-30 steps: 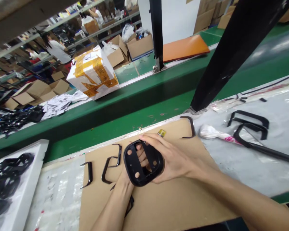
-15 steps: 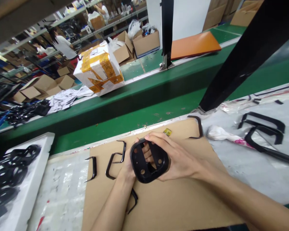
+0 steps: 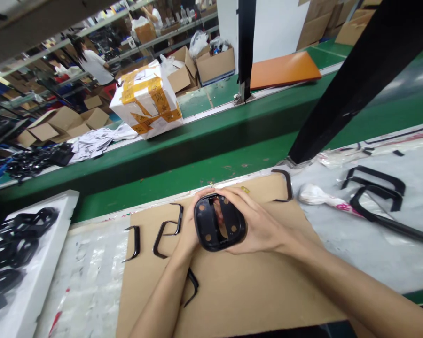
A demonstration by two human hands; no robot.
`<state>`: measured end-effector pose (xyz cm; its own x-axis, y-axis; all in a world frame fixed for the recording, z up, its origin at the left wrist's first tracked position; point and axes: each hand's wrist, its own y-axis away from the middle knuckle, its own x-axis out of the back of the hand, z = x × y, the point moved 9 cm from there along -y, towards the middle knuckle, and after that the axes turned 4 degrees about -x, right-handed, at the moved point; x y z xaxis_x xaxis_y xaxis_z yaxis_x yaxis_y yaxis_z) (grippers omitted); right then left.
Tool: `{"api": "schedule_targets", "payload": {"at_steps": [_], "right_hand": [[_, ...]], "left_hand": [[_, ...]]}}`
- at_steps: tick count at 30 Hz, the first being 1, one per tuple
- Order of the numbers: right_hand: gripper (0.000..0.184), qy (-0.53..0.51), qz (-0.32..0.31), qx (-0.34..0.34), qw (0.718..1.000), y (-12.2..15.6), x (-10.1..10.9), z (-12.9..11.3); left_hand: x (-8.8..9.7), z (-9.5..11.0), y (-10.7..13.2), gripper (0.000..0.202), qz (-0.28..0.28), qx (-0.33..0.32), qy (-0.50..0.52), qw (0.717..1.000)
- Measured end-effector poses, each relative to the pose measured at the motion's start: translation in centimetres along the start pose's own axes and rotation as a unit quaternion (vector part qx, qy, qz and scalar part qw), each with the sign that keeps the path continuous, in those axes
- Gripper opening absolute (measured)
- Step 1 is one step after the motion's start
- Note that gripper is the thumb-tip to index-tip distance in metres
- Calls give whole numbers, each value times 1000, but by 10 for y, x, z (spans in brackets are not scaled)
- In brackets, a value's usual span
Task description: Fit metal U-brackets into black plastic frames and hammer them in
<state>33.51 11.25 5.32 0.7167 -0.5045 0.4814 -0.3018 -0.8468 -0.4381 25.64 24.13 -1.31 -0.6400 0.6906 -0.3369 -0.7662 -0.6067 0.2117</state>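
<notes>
Both hands (image 3: 262,227) clamp the black shell (image 3: 208,223), left fingers (image 3: 204,192) now further along its top edge

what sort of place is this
Probably a factory assembly area: there's a long green line resembling a conveyor, a white tray heaped with black parts, and open cardboard boxes beyond.

Your left hand (image 3: 189,227) has come up around the left side of the black housing (image 3: 230,219), and less of your fingers shows through its middle than a second ago. You've brought the piece toward the far edge of the cardboard sheet (image 3: 261,293). Your right fingers (image 3: 238,196) now cover most of the small yellow item (image 3: 245,189), and beside your left forearm (image 3: 162,295) more of a black bracket (image 3: 196,283) shows.
</notes>
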Motion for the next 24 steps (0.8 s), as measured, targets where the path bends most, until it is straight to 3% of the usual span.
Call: {"api": "schedule_targets", "payload": {"at_steps": [3,8,17,24], "right_hand": [[117,3,6,-16,1000,0,5,5],[118,15,-5,14,1000,2,-2,-1],[114,14,-30,25,999,2,-11,3],[111,14,-21,11,1000,2,-14,6]], "left_hand": [[8,14,-3,26,-7,-102,-129,986],[22,14,-3,20,21,-122,-176,977],[14,22,4,19,20,-163,-241,957],[6,23,8,22,24,-140,-261,955]]}}
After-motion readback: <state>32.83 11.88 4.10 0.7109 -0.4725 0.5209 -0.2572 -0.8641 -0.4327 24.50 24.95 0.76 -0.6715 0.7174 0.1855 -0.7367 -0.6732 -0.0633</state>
